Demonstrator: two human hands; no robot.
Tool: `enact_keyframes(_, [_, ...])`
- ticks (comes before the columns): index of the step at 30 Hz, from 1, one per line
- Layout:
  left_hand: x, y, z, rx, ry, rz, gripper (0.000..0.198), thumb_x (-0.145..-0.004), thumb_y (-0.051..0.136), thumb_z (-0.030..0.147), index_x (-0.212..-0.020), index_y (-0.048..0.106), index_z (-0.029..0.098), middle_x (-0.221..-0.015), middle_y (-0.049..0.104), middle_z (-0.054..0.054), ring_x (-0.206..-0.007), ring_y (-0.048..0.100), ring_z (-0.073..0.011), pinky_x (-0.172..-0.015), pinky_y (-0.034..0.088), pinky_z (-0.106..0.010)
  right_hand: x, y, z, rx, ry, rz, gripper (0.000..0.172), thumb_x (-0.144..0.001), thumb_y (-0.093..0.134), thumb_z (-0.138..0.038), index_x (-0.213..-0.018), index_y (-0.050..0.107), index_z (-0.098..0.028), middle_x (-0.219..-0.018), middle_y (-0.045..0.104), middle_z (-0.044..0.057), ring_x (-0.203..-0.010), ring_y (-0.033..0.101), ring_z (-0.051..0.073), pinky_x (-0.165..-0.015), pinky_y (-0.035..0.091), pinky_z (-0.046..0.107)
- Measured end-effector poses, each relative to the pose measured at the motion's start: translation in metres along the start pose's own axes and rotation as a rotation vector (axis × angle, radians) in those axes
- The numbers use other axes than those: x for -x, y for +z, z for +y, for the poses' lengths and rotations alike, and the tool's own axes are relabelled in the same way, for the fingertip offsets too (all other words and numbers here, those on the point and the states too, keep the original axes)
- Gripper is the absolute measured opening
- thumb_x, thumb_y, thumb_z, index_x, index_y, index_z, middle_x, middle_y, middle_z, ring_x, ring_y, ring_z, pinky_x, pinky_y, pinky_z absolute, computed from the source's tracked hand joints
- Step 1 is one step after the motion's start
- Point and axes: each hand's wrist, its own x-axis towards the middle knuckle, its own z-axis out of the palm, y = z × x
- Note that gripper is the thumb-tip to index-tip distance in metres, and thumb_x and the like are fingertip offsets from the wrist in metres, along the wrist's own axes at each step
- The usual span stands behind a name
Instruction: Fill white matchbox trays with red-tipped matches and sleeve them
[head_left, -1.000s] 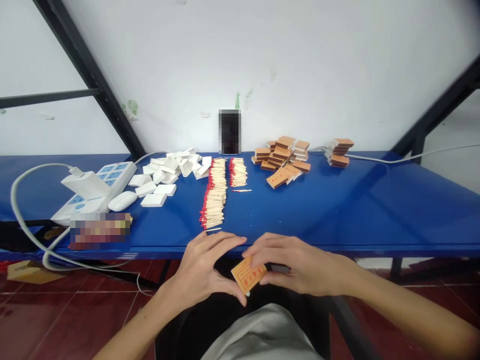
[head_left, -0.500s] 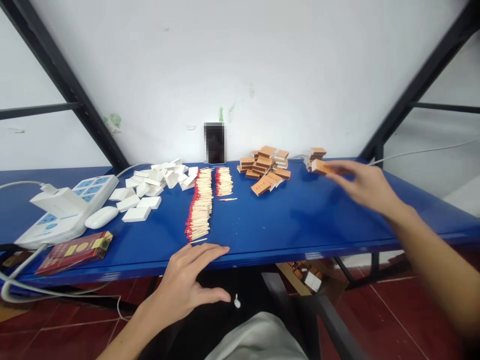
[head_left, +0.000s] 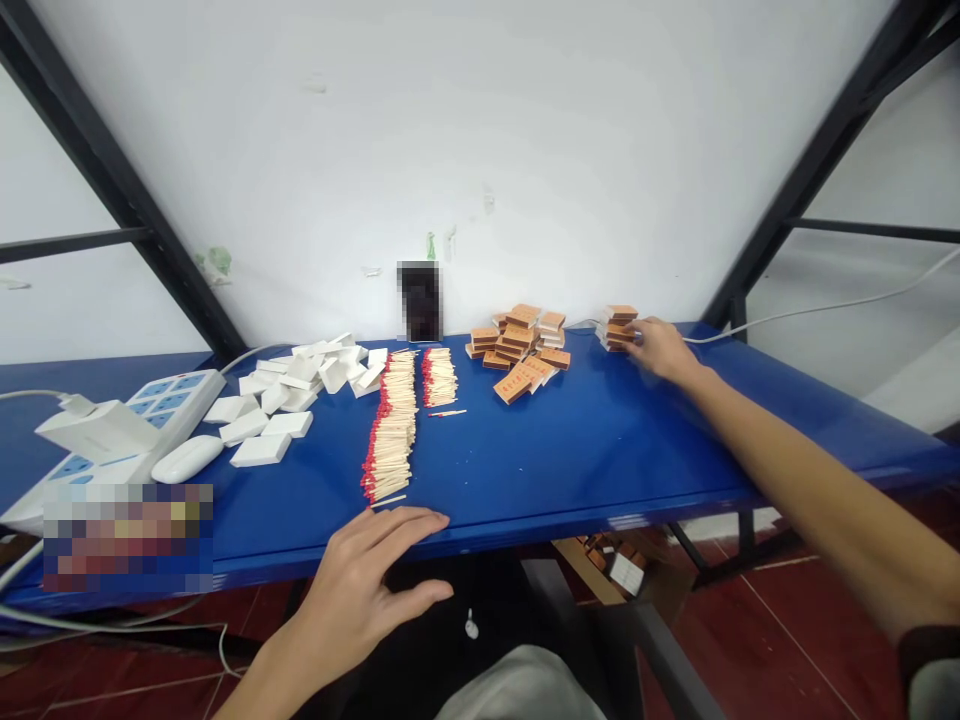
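Observation:
At the back right of the blue table, my right hand (head_left: pixel 660 348) grips a matchbox (head_left: pixel 624 330) at the side of a small stack of orange-and-white matchboxes (head_left: pixel 621 312). Its fingertips are partly hidden behind the thumb side. My left hand (head_left: pixel 367 560) is empty at the table's front edge, thumb and fingers apart. Just beyond it lies a long row of red-headed matches (head_left: pixel 394 430). A shorter group of matches (head_left: pixel 440 378) and a few loose matches (head_left: pixel 448 413) are to its right. Between the matches and the stack is a heap of matchboxes (head_left: pixel 521 345).
White matchbox trays (head_left: pixel 300 375) are piled left of the matches. Further left are a power strip (head_left: pixel 176 400) with a charger (head_left: pixel 101 430) and a white rounded case (head_left: pixel 187 459). A dark blurred panel (head_left: pixel 421 302) stands against the wall. Below the table is an open carton (head_left: pixel 592 570).
My right hand has carried the matchbox back to the small stack at the rear. The left hand stays at the front edge. The view has shifted slightly.

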Motion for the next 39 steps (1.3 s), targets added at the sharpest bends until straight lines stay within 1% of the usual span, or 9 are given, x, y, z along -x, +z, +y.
enact_keyframes(5, [0.000, -0.004, 0.003, 0.031, -0.060, 0.058, 0.026, -0.093, 0.064, 0.036, -0.116, 0.068, 0.024, -0.106, 0.073, -0.006, -0.092, 0.071, -0.0179, -0.082, 0.059, -0.026, 0.003, -0.003, -0.004, 0.017, 0.045, 0.022, 0.037, -0.087, 0.056, -0.026, -0.122, 0.065, -0.014, -0.124, 0.063, 0.020, -0.102, 0.063, 0.031, -0.083, 0.048, 0.040])
enact_keyframes(9, [0.000, -0.013, -0.003, -0.047, -0.081, 0.122, 0.014, -0.095, 0.061, 0.025, -0.105, 0.070, 0.022, -0.098, 0.071, -0.004, -0.085, 0.068, -0.0155, -0.077, 0.055, -0.025, 0.016, -0.017, -0.036, 0.041, 0.001, 0.155, 0.036, -0.089, 0.054, -0.035, -0.118, 0.065, -0.017, -0.125, 0.062, 0.017, -0.099, 0.062, 0.030, -0.080, 0.048, 0.039])
enact_keyframes(13, [0.005, -0.023, -0.020, -0.250, -0.117, 0.095, 0.015, -0.096, 0.058, 0.029, -0.102, 0.070, 0.022, -0.093, 0.067, -0.004, -0.084, 0.064, -0.0166, -0.079, 0.051, -0.028, 0.037, -0.034, -0.098, -0.051, -0.399, 0.136, 0.032, -0.093, 0.045, -0.025, -0.115, 0.065, -0.014, -0.116, 0.066, 0.016, -0.104, 0.062, 0.027, -0.090, 0.047, 0.038])
enact_keyframes(17, [0.011, -0.028, -0.030, -0.301, -0.196, 0.037, 0.023, -0.099, 0.053, 0.037, -0.105, 0.070, 0.023, -0.091, 0.064, -0.003, -0.083, 0.062, -0.0169, -0.076, 0.049, -0.027, 0.056, -0.039, -0.153, -0.116, -0.784, -0.025, 0.040, -0.093, 0.048, -0.022, -0.131, 0.058, -0.016, -0.137, 0.057, 0.015, -0.124, 0.054, 0.028, -0.102, 0.044, 0.044])
enact_keyframes(19, [0.011, -0.028, -0.030, -0.301, -0.227, 0.009, 0.026, -0.100, 0.051, 0.040, -0.107, 0.070, 0.023, -0.092, 0.063, -0.003, -0.083, 0.063, -0.0169, -0.075, 0.048, -0.027, 0.058, -0.036, -0.169, -0.113, -0.849, -0.068, 0.043, -0.094, 0.050, -0.024, -0.135, 0.055, -0.018, -0.142, 0.054, 0.016, -0.128, 0.051, 0.030, -0.103, 0.044, 0.047])
enact_keyframes(25, [0.012, -0.025, -0.024, -0.303, -0.286, -0.007, 0.030, -0.102, 0.046, 0.040, -0.107, 0.069, 0.022, -0.090, 0.062, -0.003, -0.083, 0.064, -0.0174, -0.070, 0.047, -0.027, 0.060, -0.033, -0.189, -0.117, -0.904, -0.082, 0.032, -0.098, 0.046, -0.027, -0.124, 0.063, -0.016, -0.121, 0.064, 0.016, -0.117, 0.056, 0.030, -0.099, 0.045, 0.049])
enact_keyframes(32, [0.014, -0.027, -0.023, -0.282, -0.315, 0.004, 0.029, -0.102, 0.047, 0.040, -0.112, 0.067, 0.023, -0.092, 0.063, -0.003, -0.083, 0.064, -0.0175, -0.071, 0.048, -0.028, 0.098, -0.051, -0.204, -0.180, -0.918, -0.118, 0.029, -0.094, 0.055, -0.034, -0.116, 0.064, -0.017, -0.120, 0.065, 0.014, -0.108, 0.061, 0.029, -0.093, 0.047, 0.043])
enact_keyframes(35, [0.011, -0.047, -0.043, -0.378, -0.369, 0.066, 0.032, -0.099, 0.048, 0.044, -0.115, 0.067, 0.023, -0.089, 0.064, -0.004, -0.083, 0.063, -0.0208, -0.075, 0.049, -0.032, 0.105, -0.060, -0.213, -0.200, -0.891, -0.055, 0.029, -0.091, 0.059, -0.037, -0.112, 0.064, -0.017, -0.129, 0.061, 0.016, -0.117, 0.056, 0.033, -0.097, 0.042, 0.049])
enact_keyframes(39, [0.012, -0.076, -0.081, -0.759, -0.541, 0.069, 0.047, -0.095, 0.048, 0.048, -0.129, 0.061, 0.017, -0.120, 0.062, -0.018, -0.111, 0.056, -0.0390, -0.090, 0.047, -0.050, 0.114, -0.073, -0.244, -0.344, -0.945, -0.078, 0.016, -0.093, 0.056, -0.032, -0.095, 0.063, -0.018, -0.118, 0.063, 0.014, -0.103, 0.059, 0.026, -0.092, 0.040, 0.046])
